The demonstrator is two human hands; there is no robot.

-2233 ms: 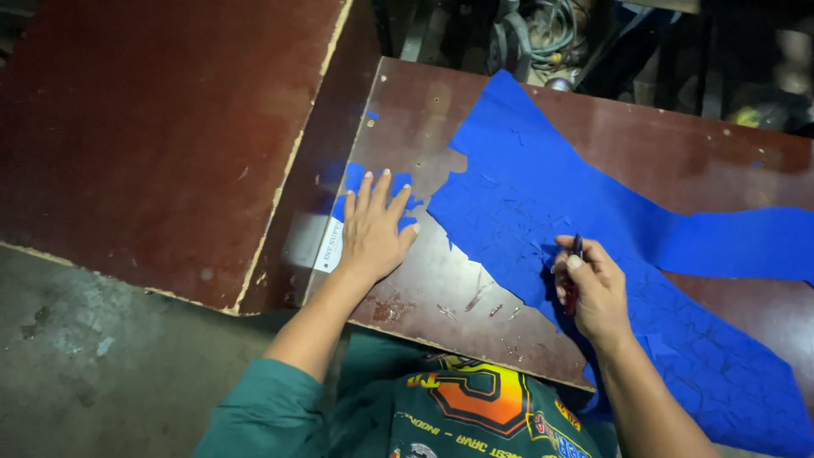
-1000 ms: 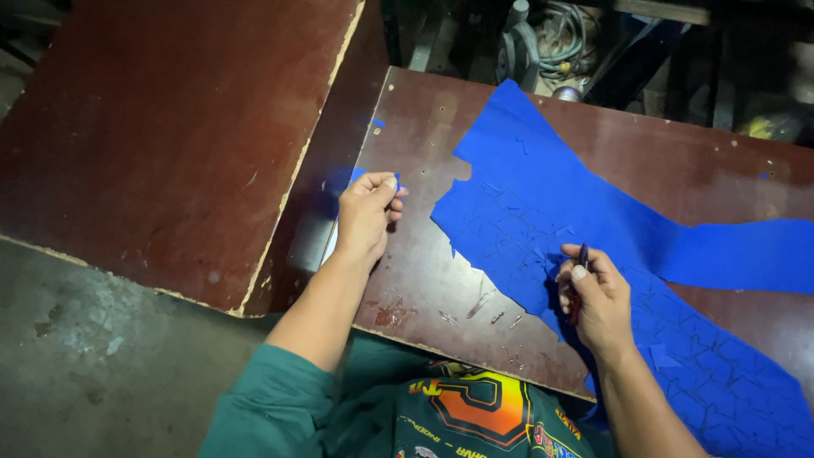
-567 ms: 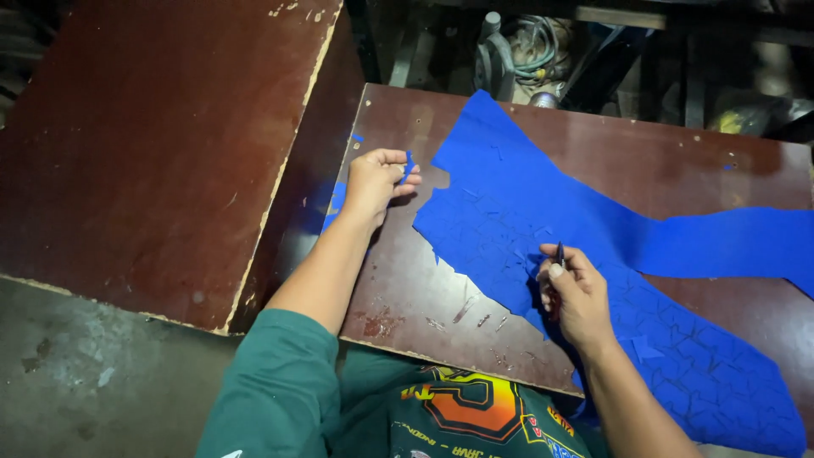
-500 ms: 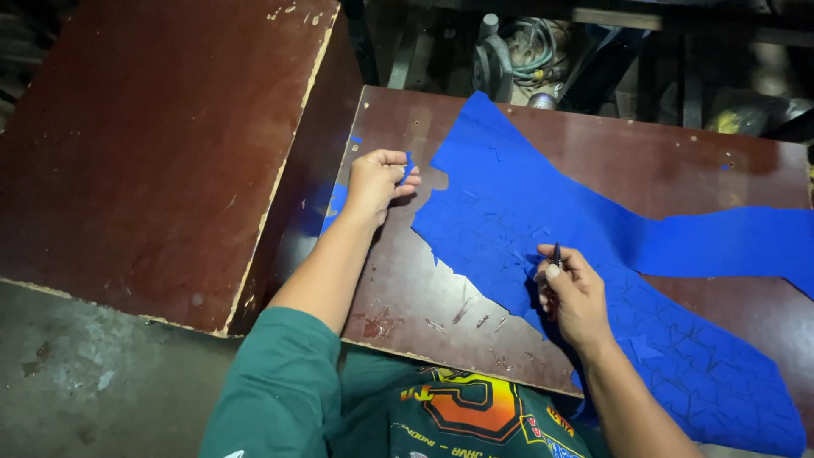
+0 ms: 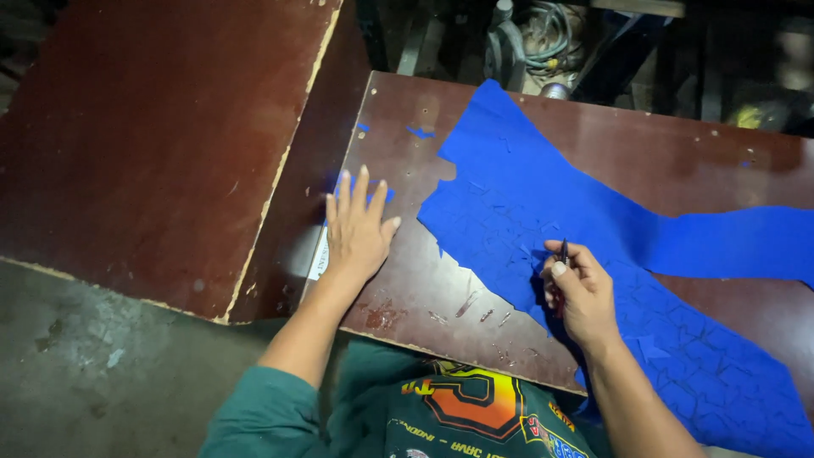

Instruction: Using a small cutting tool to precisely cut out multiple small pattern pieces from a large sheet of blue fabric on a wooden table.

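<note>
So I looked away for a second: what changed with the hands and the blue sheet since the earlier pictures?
The left hand, curled over small blue scraps half a second ago, has opened and lies flat, fingers spread, at the table edge. The right hand still grips a thin dark tool on the blue sheet, which lies as before.

Dim scene, glare on tabletop point(image 5: 424, 280)

Brown table point(image 5: 678, 136) w/ blue sheet point(image 5: 593, 237), blue scraps point(image 5: 420, 131).
</note>
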